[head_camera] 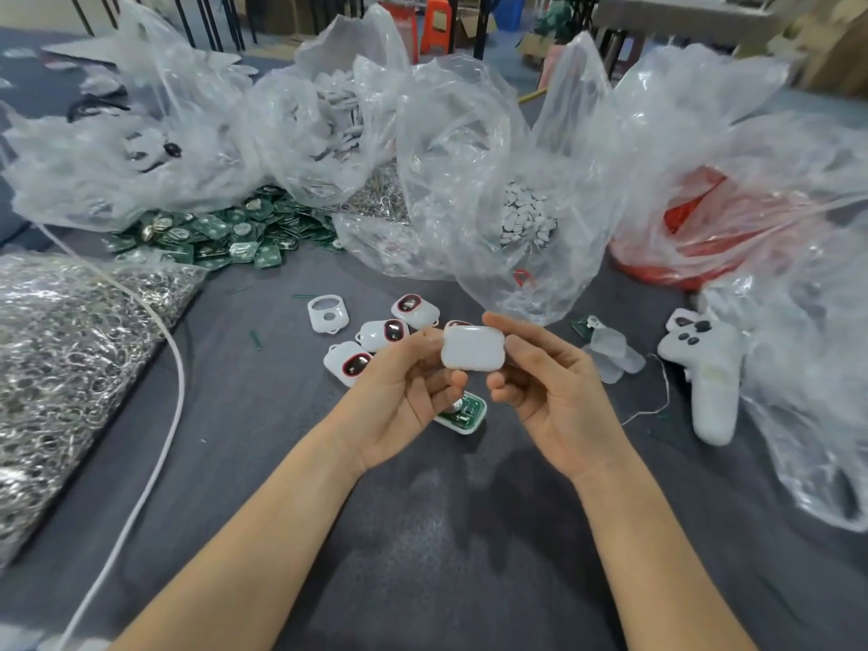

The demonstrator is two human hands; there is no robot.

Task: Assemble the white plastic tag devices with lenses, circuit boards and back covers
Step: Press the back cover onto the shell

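Centre: cover [473,347] pinched between left hand [404,392] and right hand [549,392], above open tag [462,415] on table [422,533]. Three tags [383,333] just far-left of the hands, empty shell [328,313] left of them. Board pile [211,232] far left, ring bag [70,350] near left, controller [709,368] right.

Grey cloth-covered table [422,533] carries a white handheld controller [709,373] at right, a white cable [182,382] curving down the left side just beside a clear bag of metal rings [70,359], and a red bag [681,213] far right; orange stool [434,25] stands beyond.
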